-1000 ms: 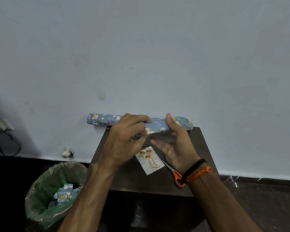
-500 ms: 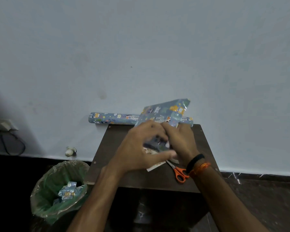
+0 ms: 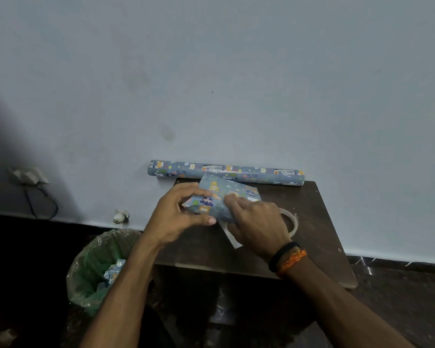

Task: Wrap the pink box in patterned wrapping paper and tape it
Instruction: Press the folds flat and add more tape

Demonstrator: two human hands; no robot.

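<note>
**Both hands on the wrapped box, table centre**

My left hand [image 3: 178,212] grips the wrapped box [image 3: 221,198] from its 9 o'clock side: fingers curled over the top edge, thumb along the near side. My right hand [image 3: 255,223] lies on the box's 4 o'clock corner w/ fingers bent, tips pressing down on the patterned paper; whether they pinch anything I can't tell. Box is fully covered in blue animal-print paper, no pink showing, and sits tilted, its far end raised off the dark brown table [image 3: 319,237].

At 12 o'clock from the box, the wrapping paper roll [image 3: 226,171] lies along the wall at the table's back edge, its left end sticking out past the tabletop. At 3 o'clock, just beside my right hand, a clear tape roll [image 3: 293,219] lies flat. A white card [image 3: 232,241] pokes out under my right hand at 6 o'clock.

Right wrist has a black band and an orange thread [image 3: 290,261]. Bin w/ green liner [image 3: 96,270] is on the floor at 8 o'clock, paper scraps inside.
</note>
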